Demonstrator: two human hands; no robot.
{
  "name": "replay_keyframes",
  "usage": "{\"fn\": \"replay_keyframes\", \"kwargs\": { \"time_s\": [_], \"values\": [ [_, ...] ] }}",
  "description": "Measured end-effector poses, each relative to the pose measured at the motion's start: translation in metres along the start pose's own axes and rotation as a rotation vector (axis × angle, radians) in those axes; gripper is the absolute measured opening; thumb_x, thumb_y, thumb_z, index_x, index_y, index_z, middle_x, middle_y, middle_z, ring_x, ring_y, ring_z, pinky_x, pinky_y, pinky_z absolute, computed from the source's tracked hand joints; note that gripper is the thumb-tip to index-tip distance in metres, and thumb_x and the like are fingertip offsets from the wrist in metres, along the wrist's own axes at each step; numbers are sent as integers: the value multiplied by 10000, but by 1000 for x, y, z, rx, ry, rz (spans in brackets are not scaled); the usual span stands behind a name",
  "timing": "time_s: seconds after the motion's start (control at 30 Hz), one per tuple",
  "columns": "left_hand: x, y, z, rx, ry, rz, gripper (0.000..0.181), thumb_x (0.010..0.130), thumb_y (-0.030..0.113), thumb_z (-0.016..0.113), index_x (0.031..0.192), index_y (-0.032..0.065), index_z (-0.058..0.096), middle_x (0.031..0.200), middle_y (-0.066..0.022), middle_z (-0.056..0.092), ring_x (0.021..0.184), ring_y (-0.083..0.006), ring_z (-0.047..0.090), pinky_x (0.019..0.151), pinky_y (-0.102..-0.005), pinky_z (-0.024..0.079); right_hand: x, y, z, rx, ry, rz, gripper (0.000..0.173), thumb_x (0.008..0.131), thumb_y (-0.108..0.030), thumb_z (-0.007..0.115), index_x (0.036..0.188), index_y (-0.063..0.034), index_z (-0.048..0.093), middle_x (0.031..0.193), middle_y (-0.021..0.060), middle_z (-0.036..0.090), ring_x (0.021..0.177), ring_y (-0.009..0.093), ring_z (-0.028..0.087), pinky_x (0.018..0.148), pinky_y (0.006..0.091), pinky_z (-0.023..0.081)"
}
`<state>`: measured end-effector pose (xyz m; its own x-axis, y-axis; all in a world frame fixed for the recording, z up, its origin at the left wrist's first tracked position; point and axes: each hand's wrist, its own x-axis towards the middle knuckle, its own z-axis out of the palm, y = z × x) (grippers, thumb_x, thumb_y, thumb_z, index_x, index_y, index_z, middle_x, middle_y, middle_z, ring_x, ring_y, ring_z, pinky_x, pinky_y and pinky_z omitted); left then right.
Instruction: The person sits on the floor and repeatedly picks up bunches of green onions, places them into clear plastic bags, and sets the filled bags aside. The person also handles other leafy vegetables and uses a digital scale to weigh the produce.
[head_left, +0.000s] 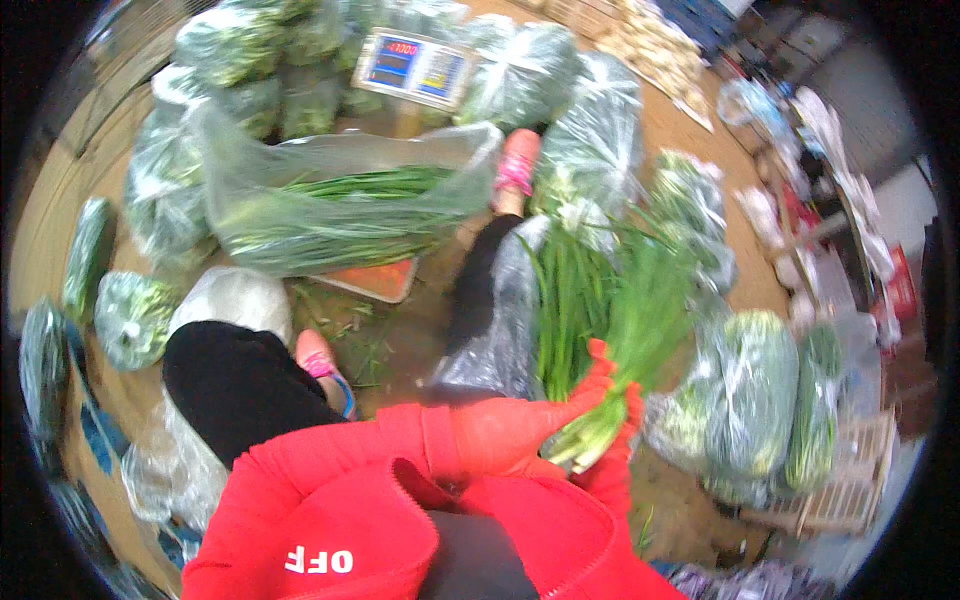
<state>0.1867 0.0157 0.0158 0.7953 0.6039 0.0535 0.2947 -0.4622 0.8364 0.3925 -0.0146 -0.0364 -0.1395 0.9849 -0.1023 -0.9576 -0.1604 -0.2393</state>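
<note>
Both my hands wear orange-red gloves and meet at the lower right of centre around a bunch of green leafy stalks with pale root ends (652, 307). My left hand (517, 435) reaches across from the left and grips the bunch near its pale ends. Around the other side of the same stalks is my right hand (622, 420), partly hidden by them. More long green leaves (566, 300) lie just beyond, beside clear plastic. Farther off, a large open plastic bag (352, 232) holds long green stalks on an orange scale platform (375, 279), below a lit scale display (412, 69).
Bagged leafy vegetables (517, 67) ring the far side. At the right are more bags (754, 397) by a plastic crate (847, 480). White sacking (232, 300) lies near my left knee; a wrapped bundle (88, 255) is at the far left. Leaf scraps litter the floor.
</note>
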Motion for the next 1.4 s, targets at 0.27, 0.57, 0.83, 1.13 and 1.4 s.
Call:
{"fn": "replay_keyframes", "kwargs": {
  "time_s": [0.27, 0.57, 0.83, 1.13, 1.4],
  "values": [
    [-25, -56, -169, 194, 587, -50, 330, 656, -30, 568, 932, 96, 698, 887, -151, 677, 861, -286, 648, 781, -355, 514, 43, -18, 124, -325, -373, -208, 879, 825, -194, 674, 1463, -27, 93, 1060, 14, 507, 833, 112, 487, 831, 313, 402],
    [-62, -183, -266, 791, 284, -906, 231, 816, 150, 563, 1015, 79, 657, 1114, -155, 630, 1029, -347, 595, 842, -425, 495, 222, 109, 215, -1164, -517, -568, 353, 842, -218, 637, 1111, 5, 585, 1092, 146, 612, 909, 264, 632, 758, 355, 511],
    [-172, -253, -332, 1171, 893, -1072, 587, 811, 154, 504, 1376, 136, 347, 1404, -148, 375, 1269, -351, 383, 1051, -461, 284, 369, 197, 58, -2581, -1078, -301, 732, 718, -163, 629, 1369, -23, 326, 871, 203, 619, 781, 376, 624, 691, 463, 505],
    [-162, -204, -361, 1173, 1307, -709, 886, 664, 57, 573, 1464, 224, 231, 1484, -170, 258, 1340, -423, 260, 1113, -488, 127, 401, 211, 27, -3025, -960, 222, 726, 705, -133, 627, 1358, -42, 324, 990, 219, 622, 832, 373, 633, 730, 456, 507],
    [-145, -188, -348, 1045, 1152, -886, 825, 684, 160, 685, 1417, 207, 311, 1455, -134, 317, 1311, -436, 291, 1062, -594, 171, 363, 266, 80, -2148, -1192, -393, 516, 753, -231, 672, 1219, -77, 513, 1103, 184, 599, 915, 360, 609, 848, 428, 469]
  ]
}}
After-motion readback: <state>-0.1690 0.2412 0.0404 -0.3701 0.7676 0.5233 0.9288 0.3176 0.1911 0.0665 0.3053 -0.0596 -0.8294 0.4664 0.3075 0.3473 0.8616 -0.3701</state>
